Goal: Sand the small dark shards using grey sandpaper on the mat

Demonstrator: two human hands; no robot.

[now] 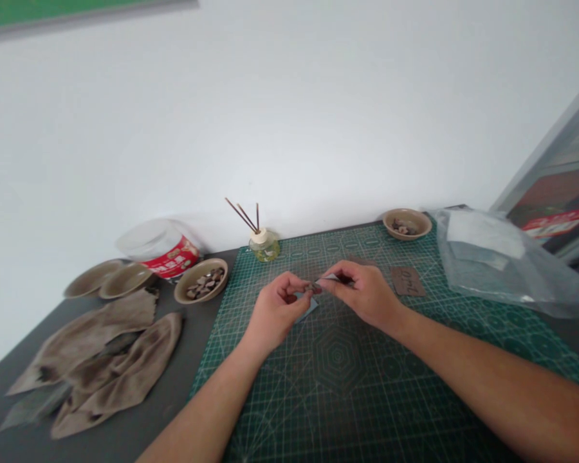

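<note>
My left hand (pixel 278 312) pinches a small brownish stone (pixel 312 287) between thumb and fingertips above the green cutting mat (pixel 280 392). My right hand (pixel 364 294) is closed on a small grey piece of sandpaper (pixel 329 278), its edge right at the stone; whether they touch is too small to tell. On the mat under my left hand lies a blue-grey square sheet (pixel 307 310), partly covered by the fingers. To the right of my right hand lies a brown square (pixel 407 281) with handwritten marks.
A bowl of stones (pixel 201 281), stacked empty-looking bowls (pixel 125 281), a red-labelled tub (pixel 171 254) and stained cloths (pixel 110 366) stand left. Behind is a reed diffuser (pixel 264 245). Another bowl (pixel 407 224) holds a few stones; a clear plastic bag (pixel 506 270) lies right.
</note>
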